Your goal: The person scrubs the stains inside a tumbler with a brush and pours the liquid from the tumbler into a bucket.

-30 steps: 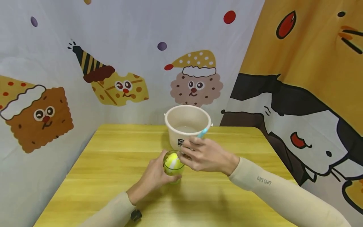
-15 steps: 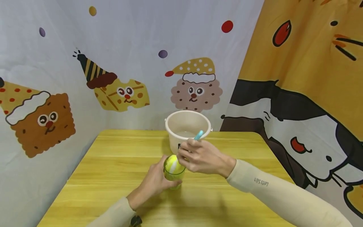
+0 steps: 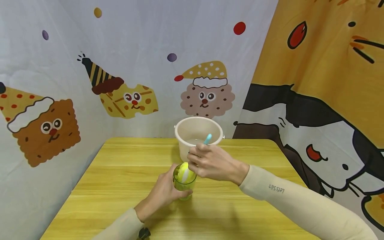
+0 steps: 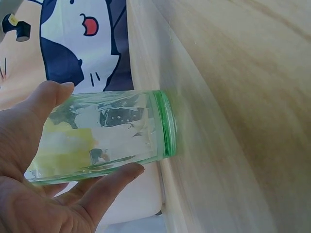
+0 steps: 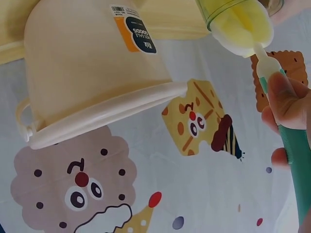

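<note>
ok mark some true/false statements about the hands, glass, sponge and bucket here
1. The left hand holds a green glass. True.
2. The right hand grips a teal handle with a yellow sponge at its far end. True.
3. The sponge is wholly outside the glass. False: part of it is inside the glass.
4. A sticker is on the side of the bucket. True.
5. The bucket stands nearer the person than the glass does. False: it stands beyond the glass.
6. Both hands are inside the bucket. False: both are outside it.
</note>
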### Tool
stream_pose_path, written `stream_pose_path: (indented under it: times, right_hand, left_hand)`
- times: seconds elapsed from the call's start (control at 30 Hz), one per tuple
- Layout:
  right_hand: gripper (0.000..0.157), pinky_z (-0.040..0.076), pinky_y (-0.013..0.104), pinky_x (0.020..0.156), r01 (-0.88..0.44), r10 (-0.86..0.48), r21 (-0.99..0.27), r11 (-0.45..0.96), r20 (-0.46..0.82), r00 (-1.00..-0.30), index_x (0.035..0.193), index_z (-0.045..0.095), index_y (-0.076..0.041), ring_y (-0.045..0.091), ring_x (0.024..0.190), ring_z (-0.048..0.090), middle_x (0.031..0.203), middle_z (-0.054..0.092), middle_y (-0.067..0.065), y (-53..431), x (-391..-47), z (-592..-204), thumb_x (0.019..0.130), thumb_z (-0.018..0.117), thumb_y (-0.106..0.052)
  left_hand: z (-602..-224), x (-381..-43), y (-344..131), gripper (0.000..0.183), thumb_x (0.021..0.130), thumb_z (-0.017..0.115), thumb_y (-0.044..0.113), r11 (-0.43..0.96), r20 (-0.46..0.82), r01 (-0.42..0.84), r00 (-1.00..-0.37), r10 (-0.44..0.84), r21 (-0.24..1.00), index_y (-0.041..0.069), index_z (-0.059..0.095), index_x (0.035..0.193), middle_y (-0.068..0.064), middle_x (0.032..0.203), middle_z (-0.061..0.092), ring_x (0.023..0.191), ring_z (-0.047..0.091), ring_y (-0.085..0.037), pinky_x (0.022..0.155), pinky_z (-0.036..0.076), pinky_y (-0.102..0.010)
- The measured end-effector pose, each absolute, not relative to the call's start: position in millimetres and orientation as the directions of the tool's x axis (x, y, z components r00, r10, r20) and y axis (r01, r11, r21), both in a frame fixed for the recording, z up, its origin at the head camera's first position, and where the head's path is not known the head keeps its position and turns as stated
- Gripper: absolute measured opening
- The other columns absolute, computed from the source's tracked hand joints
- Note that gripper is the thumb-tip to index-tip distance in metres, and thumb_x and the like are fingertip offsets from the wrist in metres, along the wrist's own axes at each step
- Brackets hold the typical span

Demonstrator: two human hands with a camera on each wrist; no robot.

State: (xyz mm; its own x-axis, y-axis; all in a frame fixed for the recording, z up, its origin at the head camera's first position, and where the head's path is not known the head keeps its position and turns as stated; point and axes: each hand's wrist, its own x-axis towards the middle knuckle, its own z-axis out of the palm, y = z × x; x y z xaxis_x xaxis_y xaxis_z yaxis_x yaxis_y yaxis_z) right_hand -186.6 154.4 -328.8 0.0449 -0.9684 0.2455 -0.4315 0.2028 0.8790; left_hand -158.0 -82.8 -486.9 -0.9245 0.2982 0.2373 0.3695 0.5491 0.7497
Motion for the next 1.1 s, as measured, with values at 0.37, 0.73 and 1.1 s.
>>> stream_pose_path:
  times: [0.37, 0.73, 1.1]
  right_hand:
    - [0.02, 0.042, 0.032, 0.102, -0.471, -0.969, 0.856, 0.213, 0.247, 0.01, 0.087, 0.075, -0.029, 0.015, 0.1, 0.062, 0.097, 0.077, -0.011, 155.6, -186.0, -324.4, 0.092, 0.094, -0.034]
    - [0.019, 0.045, 0.032, 0.103, -0.497, -0.975, 0.843, 0.207, 0.222, -0.03, 0.088, 0.076, -0.029, 0.015, 0.102, 0.064, 0.098, 0.077, -0.01, 157.6, -185.1, -322.6, 0.092, 0.095, -0.035]
    - [0.02, 0.044, 0.032, 0.104, -0.524, -0.977, 0.827, 0.206, 0.206, -0.059, 0.086, 0.076, -0.031, 0.015, 0.103, 0.062, 0.098, 0.075, -0.011, 155.3, -183.0, -319.6, 0.092, 0.093, -0.039]
  left_hand:
    - [-486.7, -159.3, -82.0, 0.09, 0.08, 0.11, 0.033, 0.547, 0.234, 0.369, -0.924, 0.303, 0.751, 0.02, 0.059, 0.153, -0.002, 0.128, 0.083, 0.111, 0.08, -0.015, 0.091, 0.068, -0.028]
    - [-488.7, -159.7, -82.0, 0.088, 0.079, 0.111, 0.031, 0.545, 0.241, 0.375, -0.922, 0.303, 0.75, 0.02, 0.06, 0.15, -0.002, 0.126, 0.084, 0.111, 0.082, -0.015, 0.092, 0.068, -0.028]
    - [-489.2, -160.8, -82.5, 0.086, 0.08, 0.111, 0.032, 0.554, 0.261, 0.391, -0.917, 0.302, 0.735, 0.021, 0.06, 0.148, 0.001, 0.123, 0.085, 0.108, 0.081, -0.014, 0.089, 0.067, -0.027]
